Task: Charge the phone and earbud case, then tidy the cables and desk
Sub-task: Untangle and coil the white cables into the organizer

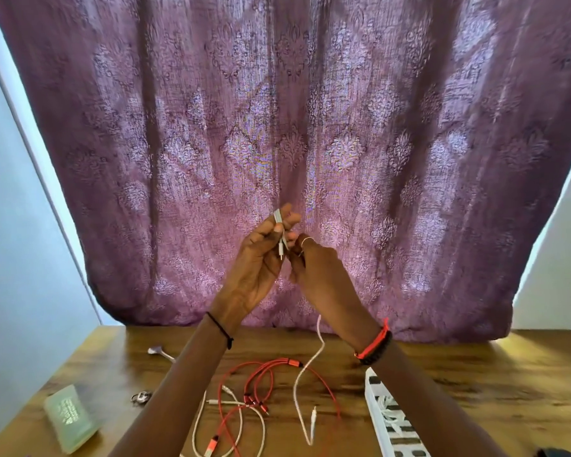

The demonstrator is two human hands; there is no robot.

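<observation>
Left hand: the left hand [261, 255] is being held up at the middle of the view, thumb and fingers pinching a folded bundle of the white cable [279, 232].
Right hand: the right hand [314, 265] is touching the left at its 3 o'clock, back to the camera and fingers curling in at the bundle; I cannot tell whether it is gripping.
Cable tail: the loose strand is hanging below the right wrist and lying on the desk [475, 390] at 6 o'clock.
Red cable [261, 374]: lying looped on the desk beneath both forearms, crossing a second white cable [244, 420].
Power strip [389, 420]: lying at 5 o'clock, just beside the tail.
Pale green item [70, 420]: resting flat at 8 o'clock, well apart from the cables.
Curtain [277, 127]: hanging purple behind the hands.
</observation>
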